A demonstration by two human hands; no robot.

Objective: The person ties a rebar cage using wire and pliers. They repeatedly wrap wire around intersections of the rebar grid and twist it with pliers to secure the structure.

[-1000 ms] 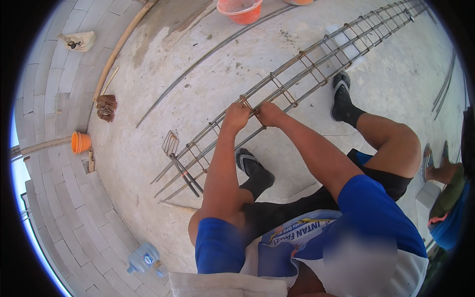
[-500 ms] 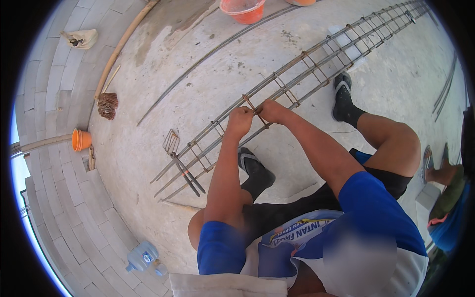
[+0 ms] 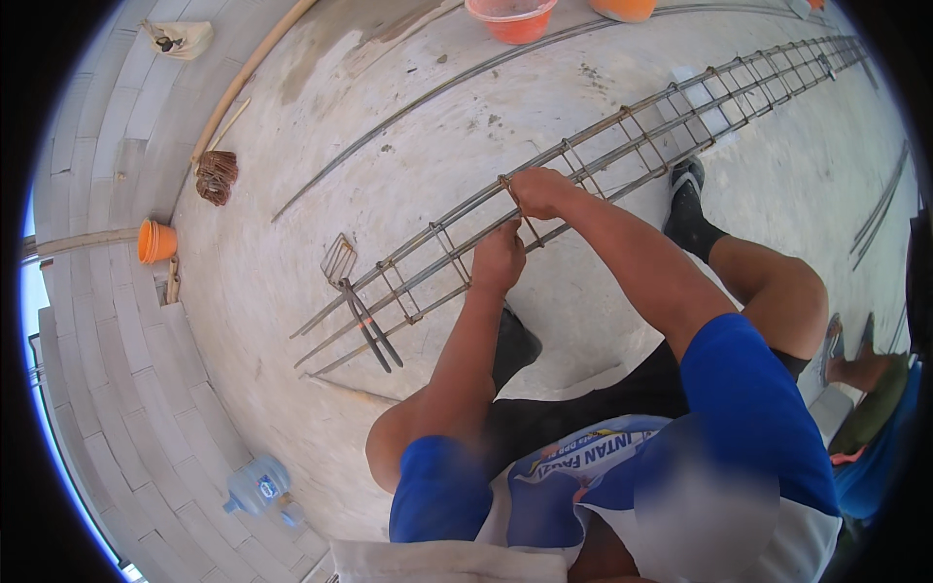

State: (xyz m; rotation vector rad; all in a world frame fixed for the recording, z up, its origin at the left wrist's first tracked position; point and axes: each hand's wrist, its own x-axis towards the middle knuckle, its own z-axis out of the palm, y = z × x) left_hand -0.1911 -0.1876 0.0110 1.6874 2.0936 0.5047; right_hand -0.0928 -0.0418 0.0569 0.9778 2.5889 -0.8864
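A long rebar cage [image 3: 622, 151] of steel bars and square stirrups lies slantwise across the floor ahead of me, between my feet. My right hand [image 3: 541, 193] is closed around a stirrup [image 3: 532, 231] at the cage's far bar. Nearer to me, my left hand [image 3: 499, 257] is closed at the same stirrup, by the middle bar. The fingers hide much of the stirrup and any tie wire there. Long-handled pincers [image 3: 369, 325] rest across the cage's left end, beside several loose stirrups [image 3: 339, 260].
Thin steel rods [image 3: 389, 122] lie beyond the cage. Orange buckets [image 3: 622, 10] stand at the back, another orange bucket [image 3: 156, 241] by the left block wall [image 3: 126, 379]. A brown bundle [image 3: 216, 178] and a water jug [image 3: 259, 485] are leftward. Another person's leg [image 3: 865, 371] shows at right.
My right hand has moved from the cage's middle to its far bar. My left hand has come nearer to me, to the middle bar. The view has turned slightly.
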